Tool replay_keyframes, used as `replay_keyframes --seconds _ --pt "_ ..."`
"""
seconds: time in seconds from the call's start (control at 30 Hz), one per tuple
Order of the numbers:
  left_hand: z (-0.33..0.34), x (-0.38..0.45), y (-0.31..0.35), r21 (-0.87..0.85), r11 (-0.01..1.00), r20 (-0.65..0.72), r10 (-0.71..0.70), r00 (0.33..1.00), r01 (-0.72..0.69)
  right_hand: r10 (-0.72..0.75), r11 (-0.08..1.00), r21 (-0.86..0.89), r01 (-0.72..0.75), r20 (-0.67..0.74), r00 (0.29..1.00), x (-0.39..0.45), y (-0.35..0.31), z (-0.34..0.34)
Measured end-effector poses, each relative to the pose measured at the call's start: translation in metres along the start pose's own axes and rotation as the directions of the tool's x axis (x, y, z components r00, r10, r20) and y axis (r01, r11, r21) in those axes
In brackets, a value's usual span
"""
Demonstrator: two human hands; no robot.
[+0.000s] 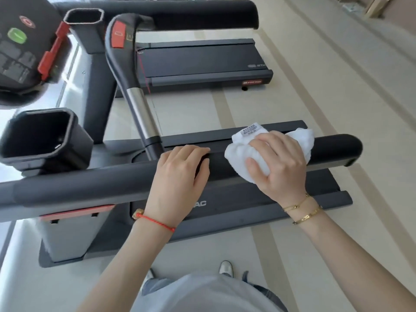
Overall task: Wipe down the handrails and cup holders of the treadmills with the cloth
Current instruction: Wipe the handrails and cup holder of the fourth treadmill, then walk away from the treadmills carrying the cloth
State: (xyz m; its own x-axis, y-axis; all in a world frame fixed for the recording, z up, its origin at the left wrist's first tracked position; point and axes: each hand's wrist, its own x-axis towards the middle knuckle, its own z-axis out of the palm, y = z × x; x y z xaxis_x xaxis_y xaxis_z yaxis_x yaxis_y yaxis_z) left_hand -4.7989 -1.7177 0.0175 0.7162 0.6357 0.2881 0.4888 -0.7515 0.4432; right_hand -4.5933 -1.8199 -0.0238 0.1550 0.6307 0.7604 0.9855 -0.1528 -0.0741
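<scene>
Two treadmills (202,61), one cloth (247,154)

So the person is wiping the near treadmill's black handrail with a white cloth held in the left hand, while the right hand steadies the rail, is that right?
Not quite: the hands are swapped. In the head view the right hand grips the white cloth on the near treadmill's black handrail, while the left hand steadies the rail.
</scene>
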Motion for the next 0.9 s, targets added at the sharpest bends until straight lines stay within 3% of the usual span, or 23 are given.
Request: replay_keyframes --seconds 0.4,0.53,0.73,0.9 --pt "0.059 0.033 0.085 0.105 0.994 -0.042 -0.038 0.998 0.042 -0.019 0.999 -0.034 0.021 0.072 0.997 -0.015 0.109 -0.042" --pt "0.071 0.038 0.099 0.111 0.993 -0.040 -0.044 0.998 0.049 -0.010 0.991 -0.130 0.031 0.156 0.988 -0.023 0.123 -0.054" --pt "0.079 0.041 0.114 0.052 0.999 0.011 -0.005 1.000 0.004 0.187 0.982 -0.049 -0.180 0.261 0.947 -0.042 0.143 -0.076" --pt "0.079 0.043 0.123 -0.037 0.993 0.017 0.115 0.993 -0.115 0.435 0.899 -0.045 -0.436 0.217 0.874 -0.069 0.138 -0.098"
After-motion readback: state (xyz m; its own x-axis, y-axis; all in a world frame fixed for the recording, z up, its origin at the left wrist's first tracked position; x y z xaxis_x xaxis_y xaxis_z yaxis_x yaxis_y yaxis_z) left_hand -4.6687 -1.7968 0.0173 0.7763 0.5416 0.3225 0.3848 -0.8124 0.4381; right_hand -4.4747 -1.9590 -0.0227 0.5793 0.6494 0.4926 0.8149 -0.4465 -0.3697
